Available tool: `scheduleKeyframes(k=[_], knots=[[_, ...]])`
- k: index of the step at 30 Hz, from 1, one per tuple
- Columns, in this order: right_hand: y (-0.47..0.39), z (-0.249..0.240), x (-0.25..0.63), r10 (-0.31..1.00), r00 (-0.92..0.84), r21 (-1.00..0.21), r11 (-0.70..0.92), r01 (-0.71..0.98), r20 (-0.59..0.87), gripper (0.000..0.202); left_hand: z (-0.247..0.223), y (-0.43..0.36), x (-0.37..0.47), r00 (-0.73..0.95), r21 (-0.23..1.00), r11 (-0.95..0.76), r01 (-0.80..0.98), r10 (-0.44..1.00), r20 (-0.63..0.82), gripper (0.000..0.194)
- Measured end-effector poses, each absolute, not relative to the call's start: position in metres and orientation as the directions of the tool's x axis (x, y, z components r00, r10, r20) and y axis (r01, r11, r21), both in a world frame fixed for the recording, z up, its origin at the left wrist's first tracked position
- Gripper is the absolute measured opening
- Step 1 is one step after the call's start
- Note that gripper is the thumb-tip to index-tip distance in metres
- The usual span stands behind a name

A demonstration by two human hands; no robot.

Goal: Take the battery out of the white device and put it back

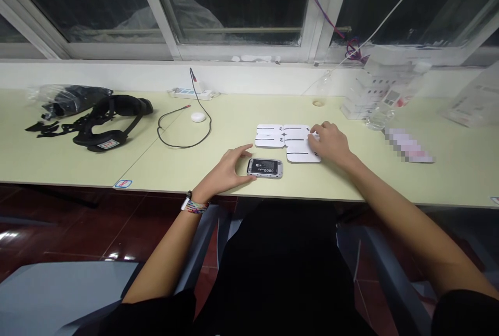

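An opened device with a black battery marked 3000mAh (pixel 265 167) lies flat near the table's front edge. My left hand (pixel 230 170) is around its left end, thumb and fingers spread apart, the thumb at the lower left corner. Several white rounded plates with black lines (pixel 270 141) lie grouped just behind the device. My right hand (pixel 330 143) rests at the right side of this group, its fingertips on the middle right plate (pixel 297 140). Its fingers are bent, and whether they grip the plate is hard to make out.
On the pale table (pixel 226 112), a black headset (pixel 105 128) and plastic bag (pixel 78 98) lie left. A black cable (pixel 182 146) loops around a white round case (pixel 198 117). White boxes (pixel 360 94), a clear bottle (pixel 380 116) and a blurred packet (pixel 408 146) stand or lie right.
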State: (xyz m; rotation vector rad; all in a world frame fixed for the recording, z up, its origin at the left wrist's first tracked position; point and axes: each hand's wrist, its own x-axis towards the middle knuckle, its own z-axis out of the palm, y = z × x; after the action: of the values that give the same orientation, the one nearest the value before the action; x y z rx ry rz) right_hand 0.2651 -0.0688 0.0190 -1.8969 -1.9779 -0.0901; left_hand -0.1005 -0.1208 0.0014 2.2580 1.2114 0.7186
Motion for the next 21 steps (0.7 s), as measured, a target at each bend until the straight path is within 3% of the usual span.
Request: scheduleKeyframes(k=[7, 16, 21], knots=[[-0.067, 0.022, 0.296, 0.978, 0.062, -0.306, 0.002, 0.952, 0.2, 0.037, 0.002, -0.122, -0.1, 0.479, 0.612, -0.5, 0.612, 0.851, 0.215, 0.086], [-0.073, 0.032, 0.312, 0.988, 0.153, -0.174, -0.149, 0.973, 0.009, 0.037, 0.003, -0.122, -0.099, 0.481, 0.61, -0.503, 0.612, 0.849, 0.217, 0.084], [-0.067, 0.033, 0.309, 0.995, 0.099, -0.054, -0.097, 0.994, 0.031, 0.032, 0.004, -0.122, -0.099, 0.482, 0.623, -0.493, 0.607, 0.852, 0.205, 0.083]])
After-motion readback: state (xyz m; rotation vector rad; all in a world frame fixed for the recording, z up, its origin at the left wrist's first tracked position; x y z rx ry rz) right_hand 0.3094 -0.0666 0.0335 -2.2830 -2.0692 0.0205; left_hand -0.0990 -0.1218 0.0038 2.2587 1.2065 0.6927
